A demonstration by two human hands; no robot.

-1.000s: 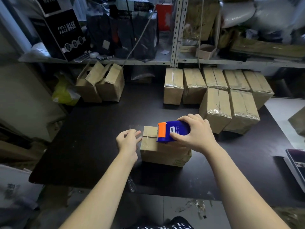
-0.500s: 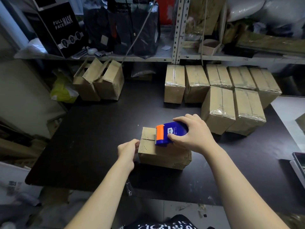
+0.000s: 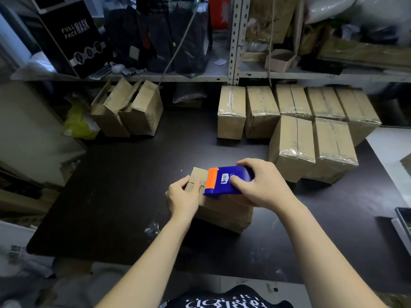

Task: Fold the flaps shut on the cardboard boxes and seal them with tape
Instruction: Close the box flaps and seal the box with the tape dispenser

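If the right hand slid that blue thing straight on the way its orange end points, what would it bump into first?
Most likely the left hand, gripping the box end just beyond the orange edge of the tape dispenser that the right hand holds. Depth is hard to judge.

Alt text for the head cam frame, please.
A person's right hand holds a blue tape dispenser on top of a cardboard box on a dark table, while the left hand grips the box's left end. Behind stand taped boxes.

Dark table [image 3: 124, 185], box [image 3: 222, 210] ctr, taped boxes [image 3: 291, 147] R, open boxes [image 3: 126, 112] L
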